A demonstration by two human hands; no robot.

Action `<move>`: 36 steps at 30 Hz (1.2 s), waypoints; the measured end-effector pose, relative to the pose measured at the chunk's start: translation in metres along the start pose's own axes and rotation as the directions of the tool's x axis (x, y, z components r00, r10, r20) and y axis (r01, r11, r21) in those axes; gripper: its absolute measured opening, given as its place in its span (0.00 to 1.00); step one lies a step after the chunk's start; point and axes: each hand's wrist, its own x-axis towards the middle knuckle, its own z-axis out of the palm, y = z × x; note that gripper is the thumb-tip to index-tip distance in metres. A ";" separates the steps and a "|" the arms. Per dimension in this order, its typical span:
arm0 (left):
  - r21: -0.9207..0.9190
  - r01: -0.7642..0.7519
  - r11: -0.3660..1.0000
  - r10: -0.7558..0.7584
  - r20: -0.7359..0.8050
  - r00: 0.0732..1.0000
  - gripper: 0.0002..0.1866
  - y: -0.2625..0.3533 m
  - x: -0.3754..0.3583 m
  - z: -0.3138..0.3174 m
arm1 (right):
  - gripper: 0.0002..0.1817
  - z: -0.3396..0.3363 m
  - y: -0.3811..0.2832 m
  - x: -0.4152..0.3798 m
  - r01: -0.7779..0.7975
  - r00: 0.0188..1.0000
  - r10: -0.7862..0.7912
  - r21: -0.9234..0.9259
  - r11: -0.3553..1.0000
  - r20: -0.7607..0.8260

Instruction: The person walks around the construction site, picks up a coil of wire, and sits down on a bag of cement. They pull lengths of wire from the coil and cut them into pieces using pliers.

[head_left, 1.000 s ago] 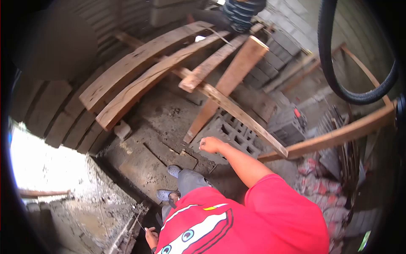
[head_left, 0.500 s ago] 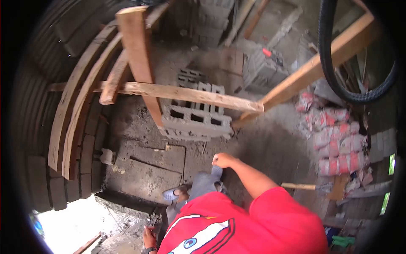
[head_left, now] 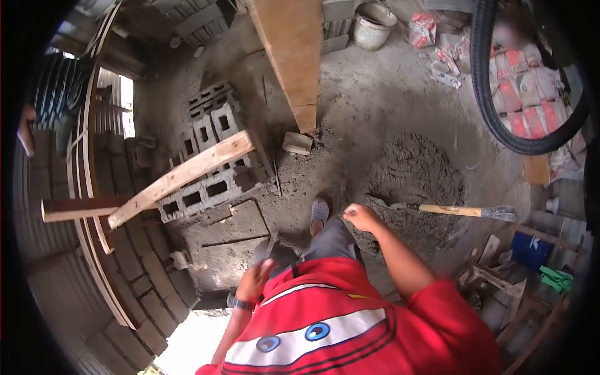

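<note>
My left hand [head_left: 251, 282], with a dark watch on its wrist, is by my left hip. Its fingers are curled round what looks like a trowel [head_left: 272, 245], a narrow grey blade pointing away from me; its handle is hidden. Out in front of my right thigh, my right hand [head_left: 362, 219] has its fingers curled together with nothing visible in them. Just right of it lies a shovel [head_left: 450, 210] with a wooden shaft, its blade end against a heap of wet mortar [head_left: 415, 169].
Hollow concrete blocks [head_left: 212, 187] are stacked ahead on the left, with a wooden beam [head_left: 187, 175] across them. A wide upright board [head_left: 290, 56] stands ahead near a loose block [head_left: 297, 144]. Cement bags [head_left: 528, 87] and a bucket [head_left: 373, 28] are at the far right and back.
My view has swung to the right, bringing the mortar heap and bucket into sight. My left hand has come up from low beside me to my hip. The right stays out in front.
</note>
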 end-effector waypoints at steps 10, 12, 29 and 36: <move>0.296 -0.694 0.656 0.419 0.622 0.661 0.29 0.252 0.295 0.142 | 0.18 -0.079 0.159 -0.107 -0.205 0.823 0.400 0.448 0.870 -0.402; 0.233 -0.762 0.604 0.512 0.619 0.595 0.30 0.291 0.355 0.183 | 0.19 -0.096 0.158 -0.115 -0.214 0.845 0.405 0.473 0.855 -0.350; 0.236 -0.204 0.950 0.164 0.179 0.970 0.34 0.571 0.736 0.087 | 0.24 -0.497 0.094 0.138 -0.168 0.868 0.348 0.450 0.877 -0.354; -0.790 -0.040 0.612 -0.255 -0.246 0.935 0.34 0.600 0.769 -0.099 | 0.21 -0.620 0.119 0.280 -0.208 0.968 0.233 0.226 0.952 -0.091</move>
